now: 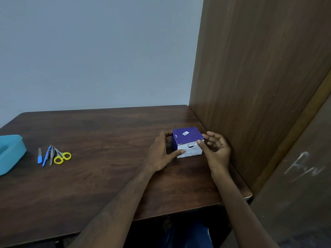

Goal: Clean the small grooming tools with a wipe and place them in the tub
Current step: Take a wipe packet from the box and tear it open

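My left hand (161,153) sits nearest, right of centre in the frame, its fingers (176,152) wrapped around the left side and front of the box of alcohol swabs (188,143), thumb pressed against the white front panel; my right hand (217,151) is just beside the box's right edge, its thumb tip touching the flap corner while the other fingers curl loosely and hold nothing. The lid looks closed, so I judge I am about to open it for a wipe. The risk: the box is light and stands near the right edge of the bench (107,176), so if I tug the flap without bracing, it could skid or tip, or the tuck flap could tear; I might also drag out several swabs at once. Further off, at the left of the frame, lie the tools, well apart from my hands: one small blue-handled tool (39,156), one long blue tool (47,156), one grey metal tool that may be tweezers (51,156), and one pair of yellow-handled scissors (61,156), four in all, packed closely, so lifting one may nudge its neighbours. At the far left edge stands one teal tub (16,149), partly cut off, and I cannot see whether anything is inside it.
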`<state>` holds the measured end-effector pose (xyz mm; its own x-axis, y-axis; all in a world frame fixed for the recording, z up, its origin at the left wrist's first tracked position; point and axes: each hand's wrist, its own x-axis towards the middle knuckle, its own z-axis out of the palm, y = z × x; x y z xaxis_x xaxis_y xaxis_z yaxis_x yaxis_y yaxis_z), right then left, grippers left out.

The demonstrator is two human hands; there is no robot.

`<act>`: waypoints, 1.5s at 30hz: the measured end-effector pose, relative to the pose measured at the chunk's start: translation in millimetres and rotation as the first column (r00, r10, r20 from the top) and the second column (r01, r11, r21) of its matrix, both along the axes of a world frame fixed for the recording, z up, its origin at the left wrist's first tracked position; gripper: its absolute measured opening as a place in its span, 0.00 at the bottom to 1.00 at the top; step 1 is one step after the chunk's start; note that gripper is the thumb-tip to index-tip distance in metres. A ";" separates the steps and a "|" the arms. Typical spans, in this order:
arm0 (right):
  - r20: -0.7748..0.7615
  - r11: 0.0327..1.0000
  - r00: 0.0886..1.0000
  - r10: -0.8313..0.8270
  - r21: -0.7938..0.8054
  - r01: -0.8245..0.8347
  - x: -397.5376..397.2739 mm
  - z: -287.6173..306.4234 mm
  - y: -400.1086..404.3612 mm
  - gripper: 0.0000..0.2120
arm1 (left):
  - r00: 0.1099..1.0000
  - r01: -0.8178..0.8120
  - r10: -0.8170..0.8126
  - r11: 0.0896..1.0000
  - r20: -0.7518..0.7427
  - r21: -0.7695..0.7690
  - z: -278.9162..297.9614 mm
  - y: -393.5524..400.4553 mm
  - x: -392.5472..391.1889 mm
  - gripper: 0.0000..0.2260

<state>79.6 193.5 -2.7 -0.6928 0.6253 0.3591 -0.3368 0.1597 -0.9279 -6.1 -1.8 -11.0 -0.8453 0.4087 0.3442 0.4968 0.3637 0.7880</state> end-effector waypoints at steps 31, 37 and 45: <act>0.653 0.417 0.611 -0.447 0.756 -0.504 -40.4 79.3 -11.5 0.09 | 0.999 0.045 -0.044 0.997 0.017 -0.061 -2.1 -2.3 -5.5 0.50; 0.691 0.478 0.589 -0.419 0.719 -0.504 -38.4 80.0 -15.2 0.04 | 0.999 0.037 -0.037 0.995 0.007 -0.087 4.8 -3.3 -4.6 0.49; 0.369 0.966 0.929 -0.011 0.243 -0.085 -37.8 58.6 -2.0 0.05 | 0.999 0.047 -0.045 0.997 0.030 -0.054 3.0 -3.3 -3.1 0.51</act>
